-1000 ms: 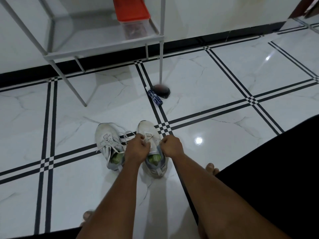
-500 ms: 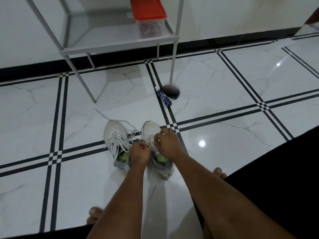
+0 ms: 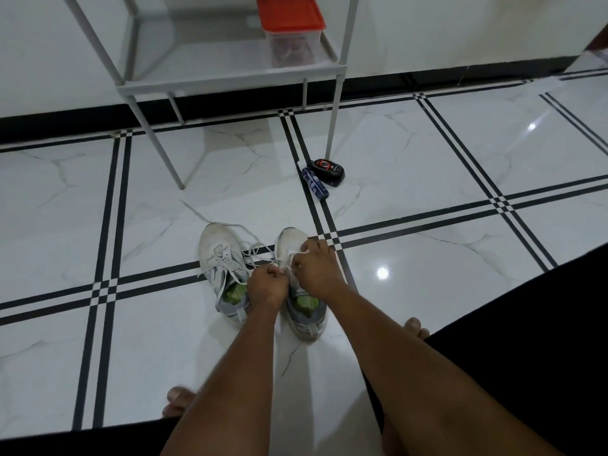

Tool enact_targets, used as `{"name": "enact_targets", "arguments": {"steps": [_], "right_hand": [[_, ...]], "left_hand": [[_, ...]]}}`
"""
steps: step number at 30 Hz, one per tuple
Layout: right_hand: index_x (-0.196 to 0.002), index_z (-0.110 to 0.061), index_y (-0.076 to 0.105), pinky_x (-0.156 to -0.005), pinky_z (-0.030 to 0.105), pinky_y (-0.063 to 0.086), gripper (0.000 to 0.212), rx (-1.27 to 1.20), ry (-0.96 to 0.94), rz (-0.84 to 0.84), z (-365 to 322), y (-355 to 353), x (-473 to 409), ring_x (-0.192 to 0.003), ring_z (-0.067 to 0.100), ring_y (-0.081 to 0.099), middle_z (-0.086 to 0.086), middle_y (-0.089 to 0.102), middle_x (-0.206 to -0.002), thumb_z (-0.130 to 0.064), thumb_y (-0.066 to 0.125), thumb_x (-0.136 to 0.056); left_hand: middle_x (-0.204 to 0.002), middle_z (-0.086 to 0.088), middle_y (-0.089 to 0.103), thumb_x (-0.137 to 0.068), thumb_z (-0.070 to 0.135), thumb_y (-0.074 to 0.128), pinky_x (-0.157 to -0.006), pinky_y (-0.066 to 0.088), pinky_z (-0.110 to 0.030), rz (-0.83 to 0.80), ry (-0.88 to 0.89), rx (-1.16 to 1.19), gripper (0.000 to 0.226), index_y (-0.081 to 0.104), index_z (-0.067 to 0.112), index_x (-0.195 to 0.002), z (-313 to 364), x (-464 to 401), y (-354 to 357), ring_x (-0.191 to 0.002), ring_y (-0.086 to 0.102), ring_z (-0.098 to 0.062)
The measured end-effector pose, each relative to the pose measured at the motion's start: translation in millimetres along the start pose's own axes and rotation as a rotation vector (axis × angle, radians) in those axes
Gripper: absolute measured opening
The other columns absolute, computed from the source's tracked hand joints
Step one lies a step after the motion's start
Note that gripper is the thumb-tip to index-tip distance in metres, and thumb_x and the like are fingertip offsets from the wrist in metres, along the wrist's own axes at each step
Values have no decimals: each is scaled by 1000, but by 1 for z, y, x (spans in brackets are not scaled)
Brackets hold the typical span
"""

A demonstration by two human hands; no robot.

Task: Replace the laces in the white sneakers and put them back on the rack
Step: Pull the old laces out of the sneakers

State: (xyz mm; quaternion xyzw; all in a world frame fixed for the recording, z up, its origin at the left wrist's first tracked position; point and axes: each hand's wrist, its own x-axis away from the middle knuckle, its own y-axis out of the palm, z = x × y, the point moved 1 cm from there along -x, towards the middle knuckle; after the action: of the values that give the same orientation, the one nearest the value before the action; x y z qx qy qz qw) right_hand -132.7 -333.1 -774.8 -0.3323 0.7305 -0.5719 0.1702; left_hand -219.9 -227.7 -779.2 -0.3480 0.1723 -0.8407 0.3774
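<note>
Two white sneakers with green insoles stand side by side on the tiled floor, toes pointing away from me. The left sneaker (image 3: 221, 261) has loose white laces (image 3: 250, 250) trailing toward the other shoe. Over the right sneaker (image 3: 291, 245) both hands work. My left hand (image 3: 267, 286) is fisted, pinching a lace at the shoe's middle. My right hand (image 3: 316, 269) lies on the shoe's upper, fingers pinching the lace there. The hands hide most of that shoe's lacing. The white metal rack (image 3: 227, 79) stands against the wall beyond.
A clear box with a red lid (image 3: 291, 26) sits on the rack's lower shelf. By the rack's front right leg lie a black round tin (image 3: 329, 169) and a blue tube (image 3: 315, 184). My bare toes (image 3: 416, 327) and black clothing frame the bottom.
My right hand has moved from the shoe's right side onto its upper, toward the toe. My left hand stays at the middle lacing. The camera has tipped down and shifted slightly.
</note>
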Motion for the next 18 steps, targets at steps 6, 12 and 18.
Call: {"name": "enact_targets", "arguments": {"steps": [6,12,18], "right_hand": [[-119,-18,70,-99,47,51,24,-478,815,459,36,-61,-18,-126,35,48,11,53,-135,-18,65,-95],[-114,-25,76,-103,50,47,20,-90,84,170,19,-16,-10,-127,36,46,11,51,-142,-28,67,-96],[-93,-32,78,-108,41,41,13,-275,133,50,8,-10,-15,-122,27,51,6,59,-129,-28,65,-94]], "left_hand": [[-110,-4,76,-94,23,66,-93,51,-32,11,-9,-24,13,77,19,-97,3,4,-3,-108,68,-29],[-101,0,74,-90,19,66,-93,54,-34,-11,2,-9,10,71,22,-82,3,2,-2,-102,68,-28],[-91,4,68,-88,18,64,-92,56,-37,2,5,-1,13,65,24,-77,3,3,-2,-98,67,-28]]}}
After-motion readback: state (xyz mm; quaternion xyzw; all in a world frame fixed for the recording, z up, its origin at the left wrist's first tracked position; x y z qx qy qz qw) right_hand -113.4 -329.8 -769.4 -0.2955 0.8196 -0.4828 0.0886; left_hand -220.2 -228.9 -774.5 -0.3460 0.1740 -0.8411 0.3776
